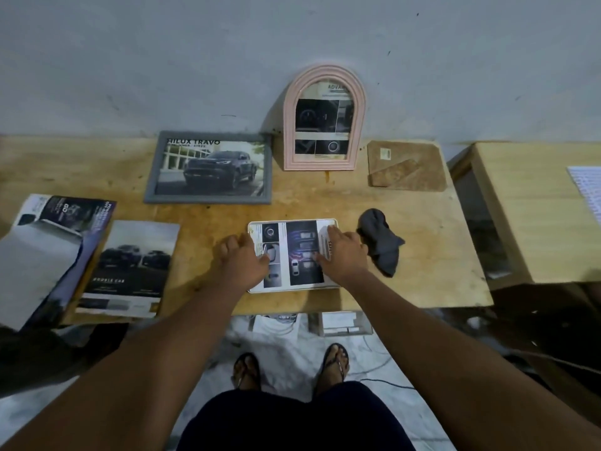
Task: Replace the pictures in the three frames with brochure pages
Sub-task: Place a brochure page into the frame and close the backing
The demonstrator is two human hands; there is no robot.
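Note:
A white frame [294,222] lies flat near the table's front edge with a brochure page [302,252] of car pictures lying in it. My left hand [242,260] presses flat on the page's left side, my right hand [341,253] on its right side, fingers spread. Behind it, a grey frame [208,169] holding a truck picture leans against the wall. A pink arched frame [325,120] with a brochure page stands upright to its right. Brochures [126,271] lie in a pile at the table's left.
A brown backing board [406,166] lies at the back right of the wooden table [422,255]. A dark grey cloth [380,240] sits just right of my right hand. A second table [527,216] with papers stands to the right. Boxes and cables lie on the floor below.

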